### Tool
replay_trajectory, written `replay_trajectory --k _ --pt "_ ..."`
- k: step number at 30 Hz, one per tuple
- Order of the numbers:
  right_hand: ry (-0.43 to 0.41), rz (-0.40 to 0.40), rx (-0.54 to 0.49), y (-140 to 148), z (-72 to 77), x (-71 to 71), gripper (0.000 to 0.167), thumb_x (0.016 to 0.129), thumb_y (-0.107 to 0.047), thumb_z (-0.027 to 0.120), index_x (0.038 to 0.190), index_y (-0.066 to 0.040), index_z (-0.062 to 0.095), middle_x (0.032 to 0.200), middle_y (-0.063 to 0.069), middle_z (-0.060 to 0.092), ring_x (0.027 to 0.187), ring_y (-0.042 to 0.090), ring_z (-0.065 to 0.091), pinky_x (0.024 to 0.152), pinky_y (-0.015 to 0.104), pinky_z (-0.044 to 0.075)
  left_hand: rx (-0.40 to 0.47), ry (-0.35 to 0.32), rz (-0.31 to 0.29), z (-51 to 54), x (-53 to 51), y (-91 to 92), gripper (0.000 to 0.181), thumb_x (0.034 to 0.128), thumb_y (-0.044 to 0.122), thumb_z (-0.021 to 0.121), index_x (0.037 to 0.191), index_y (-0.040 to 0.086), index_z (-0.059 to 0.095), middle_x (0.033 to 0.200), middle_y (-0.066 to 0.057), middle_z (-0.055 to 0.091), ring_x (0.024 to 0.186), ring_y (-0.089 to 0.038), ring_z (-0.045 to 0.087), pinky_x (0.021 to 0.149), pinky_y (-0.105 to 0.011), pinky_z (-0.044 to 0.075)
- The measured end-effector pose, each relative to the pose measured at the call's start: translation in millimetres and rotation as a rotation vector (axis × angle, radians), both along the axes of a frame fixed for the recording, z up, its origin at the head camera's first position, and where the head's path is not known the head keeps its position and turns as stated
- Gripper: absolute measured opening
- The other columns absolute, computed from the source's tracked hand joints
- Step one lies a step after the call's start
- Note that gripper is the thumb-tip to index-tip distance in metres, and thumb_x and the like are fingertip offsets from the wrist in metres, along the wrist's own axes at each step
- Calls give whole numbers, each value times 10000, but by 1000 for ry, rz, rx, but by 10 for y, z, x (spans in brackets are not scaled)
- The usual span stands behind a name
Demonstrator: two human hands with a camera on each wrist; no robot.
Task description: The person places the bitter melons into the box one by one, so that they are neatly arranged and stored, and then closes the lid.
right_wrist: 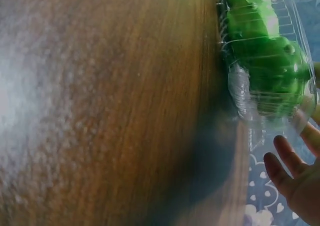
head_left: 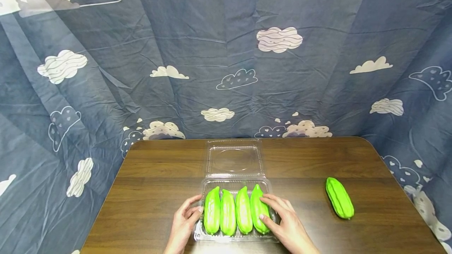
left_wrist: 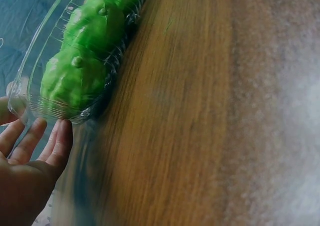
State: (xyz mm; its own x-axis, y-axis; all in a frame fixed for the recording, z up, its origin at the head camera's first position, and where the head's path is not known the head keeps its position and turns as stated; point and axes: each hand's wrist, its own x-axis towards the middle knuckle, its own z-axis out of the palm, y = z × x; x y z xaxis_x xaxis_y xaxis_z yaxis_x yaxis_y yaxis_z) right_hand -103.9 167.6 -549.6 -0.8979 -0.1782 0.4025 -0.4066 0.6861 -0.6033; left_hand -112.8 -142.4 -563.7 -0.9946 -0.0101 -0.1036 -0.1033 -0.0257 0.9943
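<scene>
A clear plastic clamshell container lies open at the table's front, its lid folded back. Several bright green, ribbed, gourd-like vegetables fill it side by side, pointed ends away from me. My left hand holds the container's left rim, thumb on top and fingers against the outer wall. At the other side, my right hand rests thumb and index fingertips on the rightmost vegetable. Its other fingers extend loosely outside the container wall.
One more green vegetable lies alone on the brown wooden table, well to the right of the container. A dark blue curtain with cloud prints hangs behind the table and at both sides.
</scene>
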Motion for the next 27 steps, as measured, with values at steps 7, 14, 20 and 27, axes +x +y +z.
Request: replay_trajectory --k 7,14,20,27 --pt "25 22 -3 -12 -6 -7 413 784 -104 804 1180 -164 701 1286 -19 619 1179 203 521 929 336 393 -12 -4 7 6 -2 2 429 918 79 672 1327 14 561 1272 -207 598 1019 -187 633 870 -263 461" --pt "35 31 -16 -20 -35 -6 372 746 -22 796 1096 -128 726 1265 -14 627 1167 210 519 971 184 315 -15 -20 7 18 -2 -1 436 920 93 674 1335 28 558 1130 -209 660 1006 -196 639 866 -262 461" --pt "42 35 -70 -23 -48 -22 376 754 2 796 1099 -128 722 1237 -26 636 1149 214 534 985 138 293 -24 -19 14 32 -6 4 431 917 87 673 1332 36 564 1137 -196 662 1004 -200 641 864 -267 461" --pt "88 24 -159 -19 -7 -44 384 748 48 787 1100 -86 715 1203 23 662 1117 196 527 986 121 272 -28 -19 11 32 -9 9 431 920 88 671 1334 31 561 1075 -196 680 993 -196 644 864 -261 456"
